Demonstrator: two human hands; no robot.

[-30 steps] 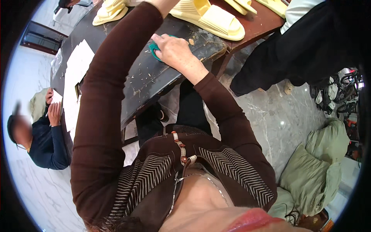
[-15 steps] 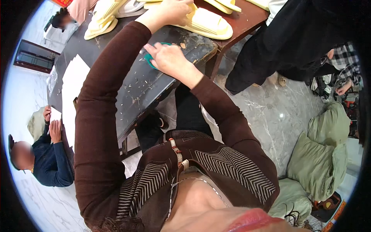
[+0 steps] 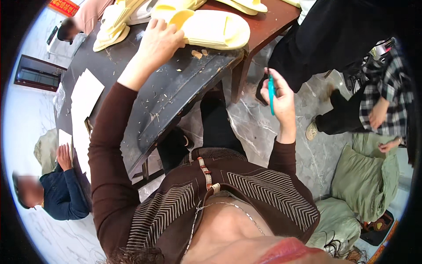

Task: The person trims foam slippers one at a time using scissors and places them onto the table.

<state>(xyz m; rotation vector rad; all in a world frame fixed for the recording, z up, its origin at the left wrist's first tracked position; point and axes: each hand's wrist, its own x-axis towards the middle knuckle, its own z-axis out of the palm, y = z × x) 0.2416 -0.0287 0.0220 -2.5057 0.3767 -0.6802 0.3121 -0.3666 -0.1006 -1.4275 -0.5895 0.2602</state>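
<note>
On the dark table, a pale yellow slipper (image 3: 211, 30) lies with its rounded end toward the right. My left hand (image 3: 159, 43) has its fingers closed over the slipper's near left edge. Off the table's right side, above the floor, my right hand (image 3: 281, 99) grips teal-handled snips (image 3: 271, 94) seen edge-on. Their dark tip points away from me, and I cannot tell whether the blades are apart. More yellow slippers (image 3: 112, 28) lie piled at the table's far left, partly cut off by the picture's edge.
Small pale trimmings and brown scraps (image 3: 197, 54) dot the dark table (image 3: 132, 94). White sheets (image 3: 85, 94) lie along its left side, where a person (image 3: 63, 193) sits. A brown table (image 3: 274, 20) adjoins it. People in dark and checked clothes stand right, near green sacks (image 3: 360, 180).
My right hand has moved right and toward me, off the table, with the snips. My left hand has come nearer and left, onto the slipper's edge. The slipper has shifted slightly left.
</note>
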